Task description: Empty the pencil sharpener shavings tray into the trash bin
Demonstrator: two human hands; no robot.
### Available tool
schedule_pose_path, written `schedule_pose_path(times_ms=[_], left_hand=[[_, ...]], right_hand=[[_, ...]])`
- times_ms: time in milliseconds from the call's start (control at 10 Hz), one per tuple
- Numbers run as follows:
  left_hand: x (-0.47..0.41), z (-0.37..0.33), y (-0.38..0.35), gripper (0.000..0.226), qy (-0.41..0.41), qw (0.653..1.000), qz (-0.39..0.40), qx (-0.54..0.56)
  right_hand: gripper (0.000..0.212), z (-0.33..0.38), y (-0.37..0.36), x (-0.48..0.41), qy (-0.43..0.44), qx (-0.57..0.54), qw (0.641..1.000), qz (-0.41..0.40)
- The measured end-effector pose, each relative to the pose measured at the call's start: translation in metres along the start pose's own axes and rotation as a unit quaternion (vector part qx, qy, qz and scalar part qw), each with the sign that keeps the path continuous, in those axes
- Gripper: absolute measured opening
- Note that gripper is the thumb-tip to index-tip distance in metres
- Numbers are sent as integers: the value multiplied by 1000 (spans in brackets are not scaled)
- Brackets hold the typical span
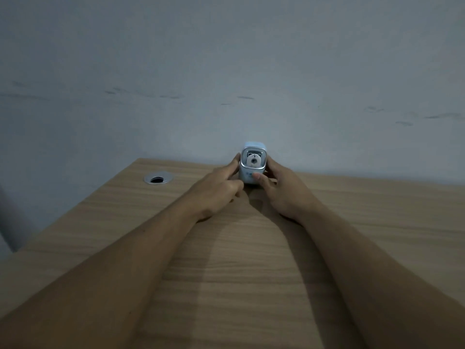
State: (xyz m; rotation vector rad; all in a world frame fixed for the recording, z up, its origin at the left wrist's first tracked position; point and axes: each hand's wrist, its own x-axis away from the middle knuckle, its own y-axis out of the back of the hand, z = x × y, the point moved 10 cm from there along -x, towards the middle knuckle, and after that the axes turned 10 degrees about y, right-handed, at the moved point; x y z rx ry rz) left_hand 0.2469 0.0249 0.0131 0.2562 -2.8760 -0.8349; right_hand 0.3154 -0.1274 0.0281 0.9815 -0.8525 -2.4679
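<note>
Hands clasp boxy pale-blue sharpener; woodgrain desk.

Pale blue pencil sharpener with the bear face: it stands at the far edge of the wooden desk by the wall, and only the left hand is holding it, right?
Not quite. The head view shows both hands on the pale blue pencil sharpener: the left hand on one side, the right hand on the other. It does stand at the far edge of the wooden desk, by the wall.

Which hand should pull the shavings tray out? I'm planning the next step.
Probably the right hand: its thumb already rests on the lower front of the small pale-blue bear-faced pencil sharpener, while the left hand braces its side.
</note>
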Motion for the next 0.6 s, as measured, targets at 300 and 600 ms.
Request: schedule_pose_path(times_ms=[300, 600], left_hand=[[-55, 8, -6, 104, -40, 996, -12, -78], [-30, 14, -7, 68, -20, 949, -100, -299]], right_hand=[[42, -36, -14, -23, -49, 46, 997, 30], [90, -22, -11, 13, -105, 182, 975, 71]])
